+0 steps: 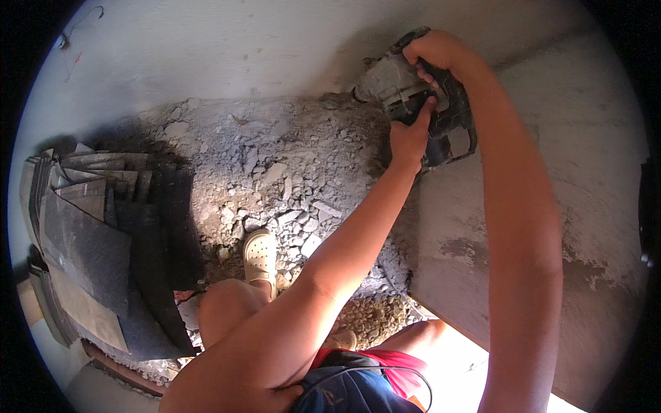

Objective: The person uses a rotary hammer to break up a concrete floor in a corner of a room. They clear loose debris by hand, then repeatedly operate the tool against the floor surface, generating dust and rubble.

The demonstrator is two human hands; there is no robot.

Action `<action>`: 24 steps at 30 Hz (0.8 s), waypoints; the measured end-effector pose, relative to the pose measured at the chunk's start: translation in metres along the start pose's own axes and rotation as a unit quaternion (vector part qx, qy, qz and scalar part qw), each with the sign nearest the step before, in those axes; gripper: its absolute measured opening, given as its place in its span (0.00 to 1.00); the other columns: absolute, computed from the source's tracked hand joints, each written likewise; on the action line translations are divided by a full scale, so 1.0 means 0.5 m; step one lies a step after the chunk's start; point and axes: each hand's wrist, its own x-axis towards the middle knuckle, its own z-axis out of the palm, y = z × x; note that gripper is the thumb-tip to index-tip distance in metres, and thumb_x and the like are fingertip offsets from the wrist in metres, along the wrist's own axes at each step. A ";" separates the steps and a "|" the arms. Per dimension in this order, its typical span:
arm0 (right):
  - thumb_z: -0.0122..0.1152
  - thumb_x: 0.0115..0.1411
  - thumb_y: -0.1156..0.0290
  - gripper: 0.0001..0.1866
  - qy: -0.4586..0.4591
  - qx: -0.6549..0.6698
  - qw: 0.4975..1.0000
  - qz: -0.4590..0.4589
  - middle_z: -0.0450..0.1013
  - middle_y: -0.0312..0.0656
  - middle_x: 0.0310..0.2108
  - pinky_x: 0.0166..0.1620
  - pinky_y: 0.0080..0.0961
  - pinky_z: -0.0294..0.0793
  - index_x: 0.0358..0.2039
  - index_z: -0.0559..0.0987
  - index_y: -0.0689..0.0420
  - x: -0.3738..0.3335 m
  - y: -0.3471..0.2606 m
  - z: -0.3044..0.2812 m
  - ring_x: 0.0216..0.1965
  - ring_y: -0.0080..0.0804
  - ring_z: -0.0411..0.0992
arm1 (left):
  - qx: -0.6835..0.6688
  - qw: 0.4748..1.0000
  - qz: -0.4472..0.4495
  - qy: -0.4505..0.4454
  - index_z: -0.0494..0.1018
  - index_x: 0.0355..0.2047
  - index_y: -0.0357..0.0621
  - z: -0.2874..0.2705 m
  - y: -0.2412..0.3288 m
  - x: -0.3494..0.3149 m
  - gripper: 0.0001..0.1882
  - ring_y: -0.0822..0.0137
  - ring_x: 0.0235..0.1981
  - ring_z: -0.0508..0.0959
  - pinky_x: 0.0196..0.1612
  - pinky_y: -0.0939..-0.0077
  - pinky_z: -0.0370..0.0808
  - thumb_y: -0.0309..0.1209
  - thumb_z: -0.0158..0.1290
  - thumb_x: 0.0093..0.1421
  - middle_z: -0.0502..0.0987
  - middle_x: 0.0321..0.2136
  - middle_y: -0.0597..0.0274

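Note:
A dusty grey-and-black power tool [398, 81], shaped like a hammer drill, is held at the far right where the pale walls meet the rubble floor. My right hand [441, 51] is wrapped around the tool's upper handle, with its fingers curled into the grip. Lower on the tool's black body, my left hand [410, 138] grips it with the thumb laid along the side. The grey front end points left, close to the far wall; whether its tip touches anything cannot be made out. Both arms are stretched forward.
Broken stone rubble [282, 172] covers the floor. Stacked dark sheets [89, 220] lean at the left. A pale wall [227, 48] runs along the far side, with thin wires at its left. A stained slab-like wall [454, 206] stands at right. My cream clog [260, 255] rests on the rubble.

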 end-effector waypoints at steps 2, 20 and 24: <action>0.62 0.46 0.68 0.09 -0.008 -0.014 1.000 0.011 0.73 0.43 0.17 0.21 0.34 0.67 0.20 0.78 0.62 0.038 -0.004 0.000 0.14 0.32 0.67 | -0.036 0.999 0.007 -0.008 0.65 0.58 0.21 -0.001 0.016 0.005 0.51 0.58 0.52 0.77 0.55 0.69 0.73 0.55 0.71 0.52 0.75 0.55 0.43; 0.57 0.52 0.70 0.11 -0.143 -0.070 0.986 0.056 0.76 0.49 0.18 0.31 0.47 0.73 0.17 0.81 0.61 0.198 -0.157 0.015 0.19 0.42 0.73 | -0.151 0.988 0.015 -0.008 0.57 0.69 0.30 -0.041 0.135 0.048 0.52 0.57 0.62 0.72 0.61 0.61 0.71 0.55 0.66 0.58 0.68 0.65 0.51; 0.56 0.52 0.70 0.12 -0.149 -0.055 0.985 0.073 0.75 0.49 0.17 0.30 0.46 0.73 0.16 0.80 0.61 0.207 -0.145 0.012 0.19 0.42 0.73 | -0.173 0.982 0.069 -0.012 0.61 0.65 0.25 -0.025 0.129 0.043 0.51 0.55 0.61 0.71 0.63 0.63 0.69 0.54 0.67 0.57 0.69 0.63 0.45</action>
